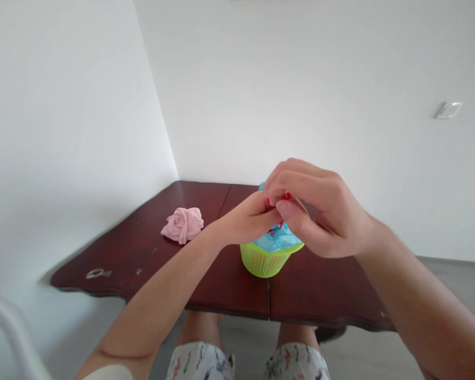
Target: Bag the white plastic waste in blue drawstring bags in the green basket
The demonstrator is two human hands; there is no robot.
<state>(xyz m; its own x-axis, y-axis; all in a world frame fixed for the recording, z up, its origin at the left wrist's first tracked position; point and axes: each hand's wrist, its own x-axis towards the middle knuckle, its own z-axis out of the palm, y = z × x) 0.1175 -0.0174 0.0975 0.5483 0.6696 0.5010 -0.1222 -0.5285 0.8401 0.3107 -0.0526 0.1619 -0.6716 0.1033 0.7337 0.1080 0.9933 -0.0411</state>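
Dark table (pixel 229 285), green basket (pixel 264 263), left hand (pixel 251 219), right hand (pixel 332 200) close above — fingers pinched on red object (pixel 287 196)

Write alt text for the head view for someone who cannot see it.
A person's left hand and right hand meet over a green basket with blue plastic in it, something red showing between them. A bundled pink cloth lies to the left on the dark red table.
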